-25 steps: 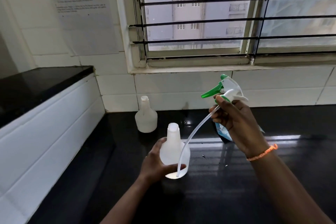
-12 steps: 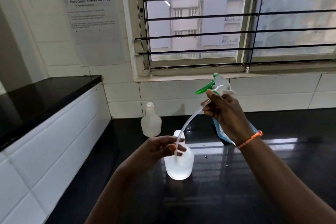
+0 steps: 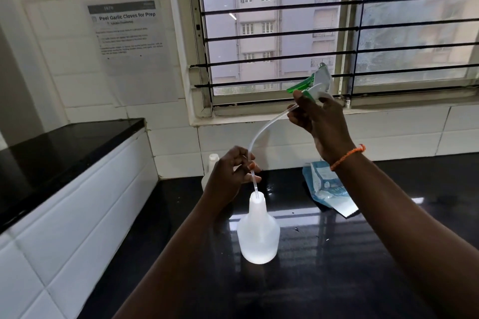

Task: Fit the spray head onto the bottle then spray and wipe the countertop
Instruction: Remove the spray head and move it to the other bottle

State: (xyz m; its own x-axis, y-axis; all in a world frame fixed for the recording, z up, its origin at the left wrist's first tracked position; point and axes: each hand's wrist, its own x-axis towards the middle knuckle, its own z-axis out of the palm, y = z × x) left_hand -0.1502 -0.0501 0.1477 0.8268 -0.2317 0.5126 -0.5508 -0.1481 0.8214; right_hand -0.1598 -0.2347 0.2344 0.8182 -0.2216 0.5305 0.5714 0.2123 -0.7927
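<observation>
A translucent white bottle stands upright and uncapped on the black countertop. My right hand holds the white and green spray head raised high in front of the window. Its long clear dip tube curves down to the left. My left hand pinches the tube's lower end just above the bottle. The tube's tip sits in the bottle's mouth.
A second uncapped white bottle stands at the back wall, mostly hidden by my left hand. A blue and white pouch lies on the counter behind my right wrist. A raised tiled ledge with a black top borders the left.
My left hand let go of the bottle's body and took the tube's end. My right hand lifted the spray head higher. The tube's tip moved from beside the bottle into its mouth.
</observation>
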